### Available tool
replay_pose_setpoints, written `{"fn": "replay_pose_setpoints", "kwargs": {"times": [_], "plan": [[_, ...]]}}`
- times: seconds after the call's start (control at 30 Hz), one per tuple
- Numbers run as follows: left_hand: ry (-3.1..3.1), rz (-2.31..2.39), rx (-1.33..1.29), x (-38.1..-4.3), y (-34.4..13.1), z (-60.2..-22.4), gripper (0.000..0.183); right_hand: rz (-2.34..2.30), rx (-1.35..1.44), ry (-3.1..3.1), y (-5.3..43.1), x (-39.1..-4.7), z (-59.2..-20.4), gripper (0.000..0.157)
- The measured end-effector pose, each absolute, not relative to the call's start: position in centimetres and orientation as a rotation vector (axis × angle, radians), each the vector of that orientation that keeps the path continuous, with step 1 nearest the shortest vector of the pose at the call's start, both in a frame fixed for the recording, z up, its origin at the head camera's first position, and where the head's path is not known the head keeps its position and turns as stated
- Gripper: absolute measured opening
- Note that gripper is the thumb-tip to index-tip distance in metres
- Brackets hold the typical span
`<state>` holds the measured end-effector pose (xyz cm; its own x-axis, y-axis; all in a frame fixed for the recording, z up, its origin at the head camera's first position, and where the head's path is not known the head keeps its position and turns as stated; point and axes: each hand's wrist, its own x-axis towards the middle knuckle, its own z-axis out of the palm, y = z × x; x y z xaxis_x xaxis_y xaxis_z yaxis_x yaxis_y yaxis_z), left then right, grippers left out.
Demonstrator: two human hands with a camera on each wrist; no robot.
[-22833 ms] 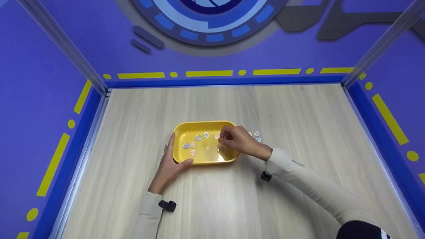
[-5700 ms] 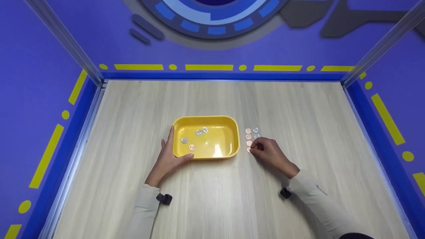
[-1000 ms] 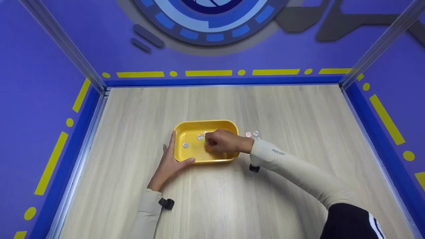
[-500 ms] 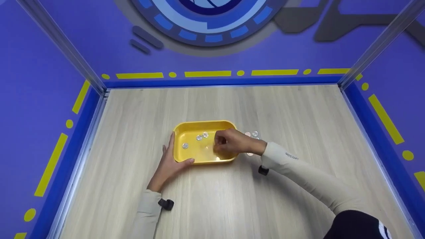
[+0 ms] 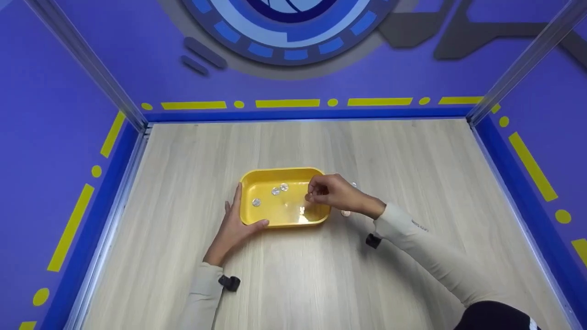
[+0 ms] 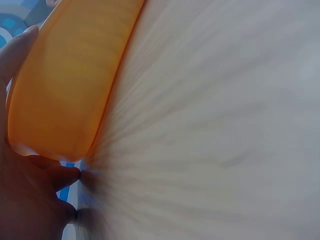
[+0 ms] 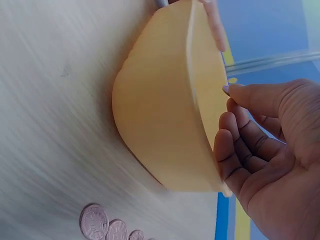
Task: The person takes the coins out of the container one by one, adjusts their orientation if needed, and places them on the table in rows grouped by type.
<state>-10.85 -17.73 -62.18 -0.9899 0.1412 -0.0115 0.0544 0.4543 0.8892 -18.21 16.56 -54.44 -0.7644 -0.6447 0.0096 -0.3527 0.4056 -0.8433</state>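
A yellow plastic tray [image 5: 284,223] stands on the table, with three silver coins [image 5: 256,202] lying in its left and middle part. My left hand [image 5: 234,229] holds the tray's left end, thumb over the near rim and fingers along the outer wall; two fingertips [image 6: 70,175] show beside the tray's end in the left wrist view. Over the tray's right side, my right hand [image 5: 335,192] pinches a copper coin [image 5: 308,197] between thumb and forefinger. Only a thin edge of that coin shows in the right wrist view. Its other fingers are curled.
To the right of the tray, coins lie on the wooden table [image 5: 293,279]. A copper coin [image 5: 345,213] and part of a silver coin [image 5: 353,184] show around my right hand; a row of copper coins [image 7: 94,221] shows from the right wrist. Blue walls [image 5: 293,82] enclose the table.
Copper coins that lay in the tray earlier have left its floor, the last within several seconds; a copper row formed at right. Over the last second my right hand rose and drew rightward. Left hand stayed.
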Motion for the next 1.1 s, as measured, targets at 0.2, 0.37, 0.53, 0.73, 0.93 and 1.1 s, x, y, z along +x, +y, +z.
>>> {"fn": "replay_pose_setpoints", "kwargs": {"times": [0.2,0.37,0.53,0.73,0.93,1.1], "plan": [[2.598,1.581,0.161,-10.8,-17.8,-62.0,0.137,-1.365,-0.794,2.368,17.9,-17.3,-54.2,0.01],[2.602,1.58,0.181,-10.8,-17.8,-62.1,0.136,-1.406,-0.747,2.372,19.1,-16.3,-54.7,0.011],[2.586,1.565,0.14,-10.6,-17.8,-62.1,0.136,-1.458,-0.713,2.349,20.2,-15.3,-55.7,0.012],[2.598,1.571,0.151,-10.7,-17.9,-62.2,0.135,-1.49,-0.671,2.376,21.4,-14.4,-56.2,0.011],[2.596,1.576,0.144,-10.7,-17.8,-62.2,0.136,-1.526,-0.596,2.362,22.4,-13.6,-57.0,0.013],[2.601,1.582,0.157,-10.7,-17.8,-62.2,0.137,-1.526,-0.569,2.362,22.9,-12.8,-58.3,0.013]]}}
